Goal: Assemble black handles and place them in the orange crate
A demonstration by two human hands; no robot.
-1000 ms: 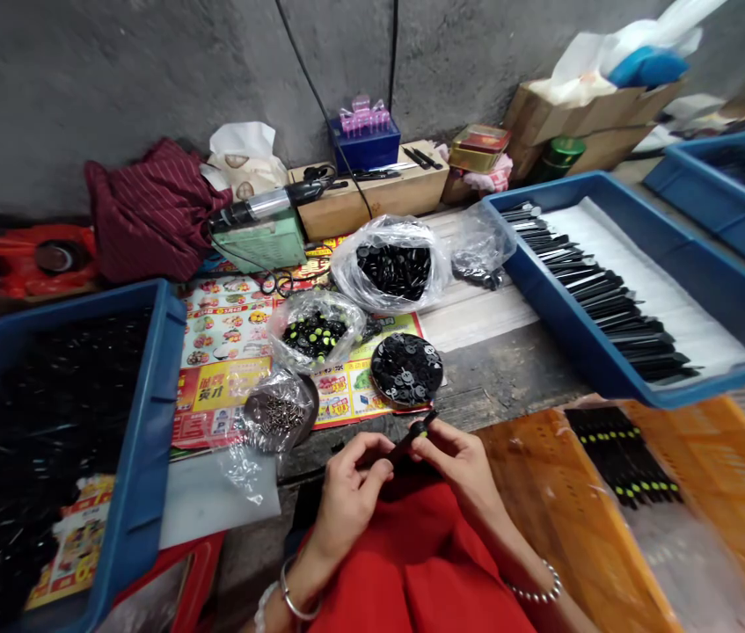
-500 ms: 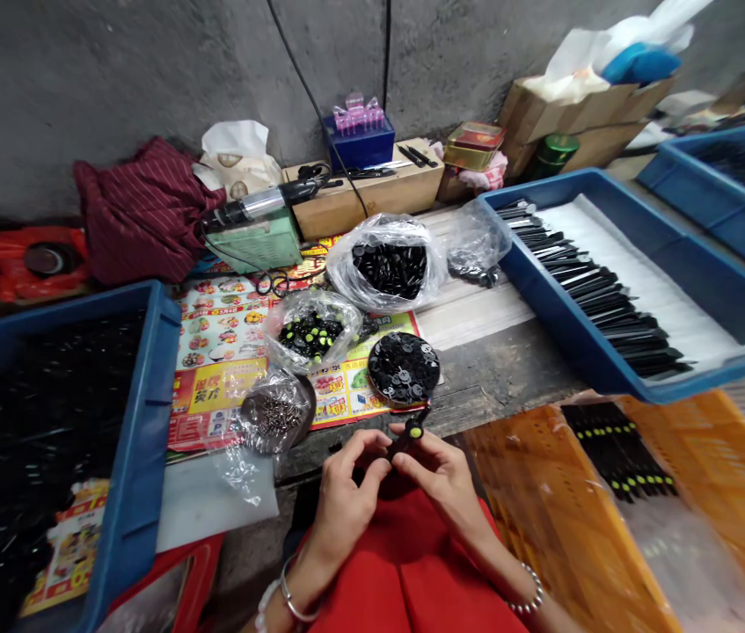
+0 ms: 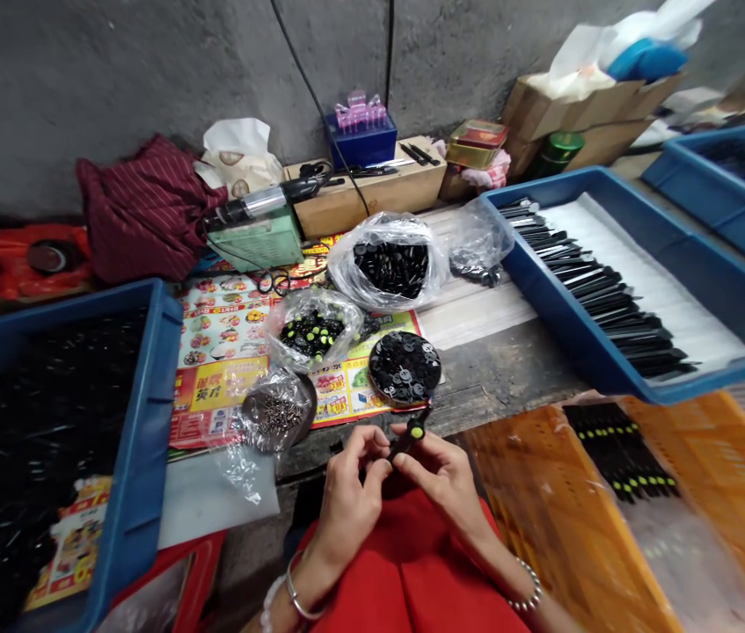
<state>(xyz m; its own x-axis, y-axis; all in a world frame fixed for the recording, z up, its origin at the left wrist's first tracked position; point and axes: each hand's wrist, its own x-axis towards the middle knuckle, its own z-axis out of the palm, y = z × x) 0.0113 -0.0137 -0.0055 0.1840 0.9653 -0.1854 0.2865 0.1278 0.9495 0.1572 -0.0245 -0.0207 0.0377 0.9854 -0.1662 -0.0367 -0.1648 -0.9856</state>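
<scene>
Left hand (image 3: 351,492) and right hand (image 3: 444,475): both pinching black piece (image 3: 409,442) | piece: six o'clock from dish (image 3: 405,367), near | screws (image 3: 278,413): nine o'clock from piece | tray (image 3: 560,338): two o'clock

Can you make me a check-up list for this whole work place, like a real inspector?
Surface: worn dark bench, partly covered by colourful flyers
Things for the job: black piece with yellow-green dot; small metal fasteners; black discs
Clutter: maroon striped cloth; pink claw clip on a blue box
Hands: left hand and right hand hold the black piece
Cables: black cable hanging
Surroundings: grey wall
</scene>
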